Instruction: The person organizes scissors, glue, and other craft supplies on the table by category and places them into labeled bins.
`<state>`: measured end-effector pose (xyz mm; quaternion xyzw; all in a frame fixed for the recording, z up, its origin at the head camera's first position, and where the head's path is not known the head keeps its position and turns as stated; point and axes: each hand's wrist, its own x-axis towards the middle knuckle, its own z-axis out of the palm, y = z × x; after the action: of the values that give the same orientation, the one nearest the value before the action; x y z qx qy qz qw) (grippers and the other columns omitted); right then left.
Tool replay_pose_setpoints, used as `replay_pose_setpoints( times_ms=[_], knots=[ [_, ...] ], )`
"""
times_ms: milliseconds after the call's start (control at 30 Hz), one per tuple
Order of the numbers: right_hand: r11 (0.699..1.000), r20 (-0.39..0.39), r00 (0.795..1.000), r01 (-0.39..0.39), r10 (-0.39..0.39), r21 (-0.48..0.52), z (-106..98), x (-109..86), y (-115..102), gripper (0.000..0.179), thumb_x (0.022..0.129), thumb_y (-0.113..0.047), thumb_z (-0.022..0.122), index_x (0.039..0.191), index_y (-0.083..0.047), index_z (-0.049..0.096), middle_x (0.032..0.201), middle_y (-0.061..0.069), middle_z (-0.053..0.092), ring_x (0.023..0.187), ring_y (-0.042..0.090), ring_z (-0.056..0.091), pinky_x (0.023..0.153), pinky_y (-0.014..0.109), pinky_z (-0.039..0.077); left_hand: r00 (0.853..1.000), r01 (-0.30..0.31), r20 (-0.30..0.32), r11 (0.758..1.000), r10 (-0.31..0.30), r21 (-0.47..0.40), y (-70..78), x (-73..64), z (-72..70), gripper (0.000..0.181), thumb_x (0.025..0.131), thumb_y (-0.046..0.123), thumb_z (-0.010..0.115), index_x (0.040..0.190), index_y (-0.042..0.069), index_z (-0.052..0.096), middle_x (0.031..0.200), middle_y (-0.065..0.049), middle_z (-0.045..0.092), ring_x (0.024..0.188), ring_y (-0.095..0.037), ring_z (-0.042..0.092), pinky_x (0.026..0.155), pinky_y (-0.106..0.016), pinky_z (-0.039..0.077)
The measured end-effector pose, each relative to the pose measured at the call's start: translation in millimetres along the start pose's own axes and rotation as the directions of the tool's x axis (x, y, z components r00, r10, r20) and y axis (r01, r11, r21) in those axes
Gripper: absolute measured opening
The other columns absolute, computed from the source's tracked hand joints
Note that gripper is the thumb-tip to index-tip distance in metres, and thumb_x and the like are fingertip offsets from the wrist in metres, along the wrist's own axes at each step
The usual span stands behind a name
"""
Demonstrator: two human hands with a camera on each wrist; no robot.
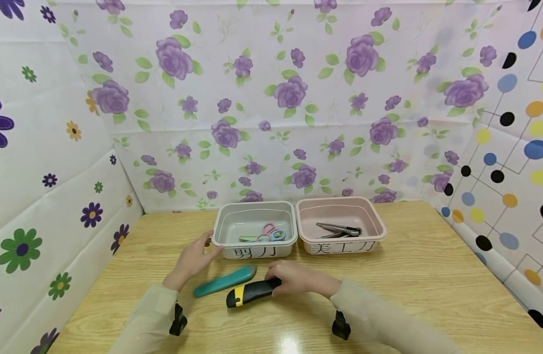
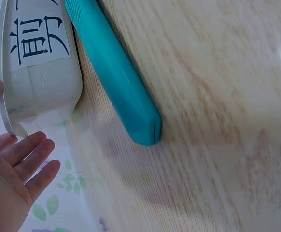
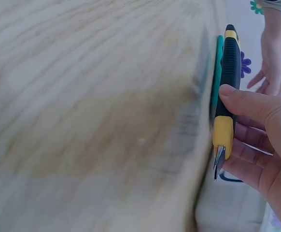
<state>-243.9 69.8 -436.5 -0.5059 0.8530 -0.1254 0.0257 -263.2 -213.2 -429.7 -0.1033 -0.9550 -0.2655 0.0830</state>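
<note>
My right hand (image 1: 293, 278) holds a black and yellow utility knife (image 1: 253, 292) between thumb and fingers. In the right wrist view, the thumb lies along the black handle, and a metal tip (image 3: 218, 159) sticks out of the yellow nose. A teal cutter (image 1: 224, 281) with a slotted end lies on the table just behind this knife. My left hand (image 1: 193, 258) is at the left front corner of a grey bin (image 1: 255, 250), thumb at its rim. In the left wrist view, the other fingers (image 2: 44, 176) reach out loosely beside the bin.
Scissors (image 1: 277, 235) with pink and blue handles lie inside the grey bin. A pink bin (image 1: 377, 219) stands against its right side, with several metal-bodied utility knives (image 1: 342, 228) in it. Both bins carry front labels. Flowered cloth (image 1: 271, 123) walls surround the wooden table (image 1: 421, 275).
</note>
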Motion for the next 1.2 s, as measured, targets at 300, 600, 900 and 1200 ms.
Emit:
replay_pose_setpoints(
  times_ms=[300, 600, 900, 1200],
  knots=[
    [0.999, -0.037, 0.999, -0.009, 0.008, -0.046, -37.0, -26.9, -2.5, 0.024, 0.072, -0.021, 0.075, 0.093, -0.012, 0.067, 0.085, -0.005, 0.056, 0.072, 0.003, 0.046, 0.064, 0.016, 0.039, 1.000, -0.022, -0.007, 1.000, 0.022, -0.007, -1.7, 1.1, 0.4, 0.068, 0.087, 0.046, 0.054, 0.134, -0.001, 0.040, 0.112, -0.019, 0.060, 0.103, -0.034, 0.055, 0.081, -0.050, 0.046],
    [0.996, -0.045, 0.998, -0.042, 0.039, -0.073, -66.9, -58.2, 5.7, 0.028, 0.075, -0.022, 0.074, 0.100, -0.011, 0.067, 0.089, -0.004, 0.056, 0.075, 0.005, 0.048, 0.065, 0.020, 0.042, 1.000, -0.016, 0.002, 1.000, 0.016, -0.017, -1.4, -1.3, -0.5, 0.066, 0.088, 0.043, 0.055, 0.134, -0.002, 0.039, 0.113, -0.020, 0.060, 0.103, -0.035, 0.055, 0.081, -0.050, 0.046],
    [0.993, -0.075, 0.995, -0.074, 0.068, -0.087, -75.1, -81.1, 26.1, 0.022, 0.073, -0.021, 0.075, 0.091, -0.013, 0.065, 0.083, -0.006, 0.050, 0.072, 0.004, 0.042, 0.064, 0.020, 0.040, 1.000, -0.013, 0.009, 1.000, 0.013, -0.021, -0.5, 0.3, -1.7, 0.066, 0.088, 0.042, 0.055, 0.135, -0.001, 0.038, 0.113, -0.019, 0.059, 0.103, -0.035, 0.055, 0.081, -0.050, 0.045],
    [0.982, -0.118, 0.983, -0.153, 0.140, -0.108, -90.5, -101.2, 46.1, 0.033, 0.073, -0.019, 0.076, 0.102, -0.007, 0.067, 0.089, 0.000, 0.056, 0.074, 0.010, 0.051, 0.063, 0.025, 0.044, 1.000, -0.006, 0.006, 0.999, 0.006, -0.035, -1.0, -1.0, 0.0, 0.065, 0.088, 0.042, 0.055, 0.135, 0.000, 0.039, 0.114, -0.020, 0.059, 0.104, -0.035, 0.055, 0.081, -0.051, 0.045]
  ],
)
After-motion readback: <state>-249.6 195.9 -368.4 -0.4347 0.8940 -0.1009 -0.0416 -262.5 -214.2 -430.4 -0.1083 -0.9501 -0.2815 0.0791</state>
